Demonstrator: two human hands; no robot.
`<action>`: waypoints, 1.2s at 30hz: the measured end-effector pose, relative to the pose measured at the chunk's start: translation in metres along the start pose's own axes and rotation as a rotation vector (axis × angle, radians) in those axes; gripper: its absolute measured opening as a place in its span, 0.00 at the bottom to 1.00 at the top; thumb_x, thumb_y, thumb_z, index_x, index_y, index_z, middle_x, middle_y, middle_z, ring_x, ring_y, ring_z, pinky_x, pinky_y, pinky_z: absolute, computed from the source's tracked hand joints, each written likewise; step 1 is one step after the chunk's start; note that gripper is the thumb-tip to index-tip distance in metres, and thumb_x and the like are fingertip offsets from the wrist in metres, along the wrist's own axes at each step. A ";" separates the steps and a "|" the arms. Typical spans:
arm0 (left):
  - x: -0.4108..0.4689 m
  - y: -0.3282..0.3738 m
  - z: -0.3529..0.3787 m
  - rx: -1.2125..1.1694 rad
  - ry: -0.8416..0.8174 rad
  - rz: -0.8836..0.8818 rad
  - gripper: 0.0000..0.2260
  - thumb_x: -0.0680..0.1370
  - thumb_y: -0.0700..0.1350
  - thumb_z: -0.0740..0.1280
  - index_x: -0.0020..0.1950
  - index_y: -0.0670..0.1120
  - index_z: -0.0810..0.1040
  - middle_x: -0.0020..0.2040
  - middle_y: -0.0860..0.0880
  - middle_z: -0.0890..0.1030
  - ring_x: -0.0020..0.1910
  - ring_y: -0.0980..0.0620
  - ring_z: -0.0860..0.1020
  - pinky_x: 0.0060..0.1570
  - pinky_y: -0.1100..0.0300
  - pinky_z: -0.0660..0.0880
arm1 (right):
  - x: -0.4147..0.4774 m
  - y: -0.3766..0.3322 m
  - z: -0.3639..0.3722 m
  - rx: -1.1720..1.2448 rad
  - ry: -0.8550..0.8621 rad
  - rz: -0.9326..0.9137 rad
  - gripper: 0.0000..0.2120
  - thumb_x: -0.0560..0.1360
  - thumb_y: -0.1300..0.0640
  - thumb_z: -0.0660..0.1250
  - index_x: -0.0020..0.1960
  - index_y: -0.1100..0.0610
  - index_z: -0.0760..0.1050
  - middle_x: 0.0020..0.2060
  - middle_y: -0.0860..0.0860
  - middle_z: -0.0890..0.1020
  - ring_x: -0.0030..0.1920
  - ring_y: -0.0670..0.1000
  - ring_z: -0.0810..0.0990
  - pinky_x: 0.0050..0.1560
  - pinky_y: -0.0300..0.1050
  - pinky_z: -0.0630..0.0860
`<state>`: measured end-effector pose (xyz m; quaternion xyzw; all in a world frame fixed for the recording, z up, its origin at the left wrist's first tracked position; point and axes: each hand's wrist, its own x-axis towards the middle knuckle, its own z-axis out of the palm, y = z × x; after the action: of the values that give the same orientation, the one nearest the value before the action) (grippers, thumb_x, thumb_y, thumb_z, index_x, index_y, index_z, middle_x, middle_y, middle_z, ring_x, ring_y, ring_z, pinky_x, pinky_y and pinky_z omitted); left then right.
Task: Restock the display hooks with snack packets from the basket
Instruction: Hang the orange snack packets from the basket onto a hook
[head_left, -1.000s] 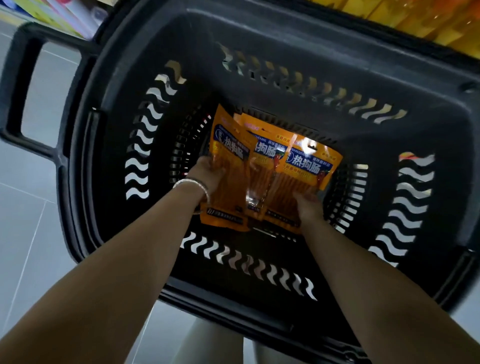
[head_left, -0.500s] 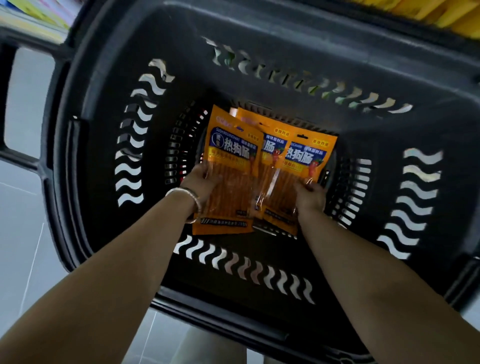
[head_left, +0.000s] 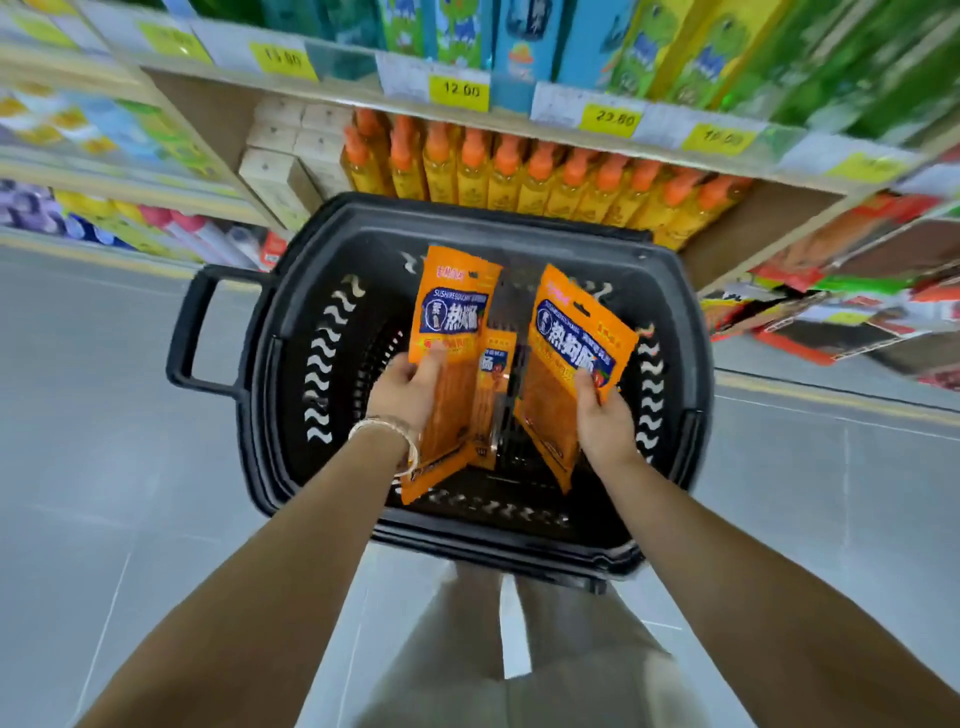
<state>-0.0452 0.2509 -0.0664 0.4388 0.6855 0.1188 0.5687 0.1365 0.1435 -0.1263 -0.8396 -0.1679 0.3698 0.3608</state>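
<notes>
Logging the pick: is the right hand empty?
No, the right hand grips an orange snack packet above the black basket.

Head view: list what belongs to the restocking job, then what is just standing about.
Job:
- left hand gripping the left packet
- right hand gripping the right packet
- middle packet, lower between them
- black basket

Standing about:
- orange-capped bottles
- beige boxes
- yellow price tags

Bare forearms (head_left: 291, 551), a thin pale bracelet (head_left: 388, 432) on the left wrist (its detail blurred), and light beige trousers (head_left: 582, 675).
</notes>
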 end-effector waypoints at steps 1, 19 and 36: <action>-0.014 0.006 -0.001 -0.011 0.006 0.033 0.15 0.74 0.65 0.61 0.48 0.56 0.77 0.46 0.56 0.80 0.49 0.52 0.79 0.50 0.55 0.74 | -0.010 -0.007 -0.015 -0.001 0.013 -0.054 0.22 0.79 0.43 0.57 0.62 0.59 0.74 0.51 0.56 0.81 0.54 0.57 0.77 0.52 0.43 0.67; -0.279 0.148 0.174 -0.047 -0.026 0.684 0.30 0.79 0.59 0.57 0.71 0.38 0.65 0.67 0.40 0.71 0.61 0.49 0.70 0.45 0.71 0.60 | -0.117 -0.028 -0.394 0.250 0.384 -0.483 0.12 0.80 0.47 0.57 0.49 0.53 0.74 0.39 0.47 0.79 0.46 0.52 0.76 0.43 0.38 0.64; -0.364 0.362 0.275 -0.204 -0.014 1.075 0.16 0.77 0.57 0.64 0.45 0.44 0.78 0.39 0.49 0.79 0.38 0.51 0.78 0.39 0.59 0.72 | -0.078 -0.171 -0.628 0.459 0.643 -0.825 0.15 0.78 0.45 0.61 0.59 0.53 0.76 0.55 0.51 0.81 0.58 0.55 0.77 0.57 0.49 0.75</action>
<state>0.3549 0.1029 0.3296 0.6709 0.3458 0.4555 0.4721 0.5477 -0.0853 0.3303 -0.6749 -0.2789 -0.0486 0.6815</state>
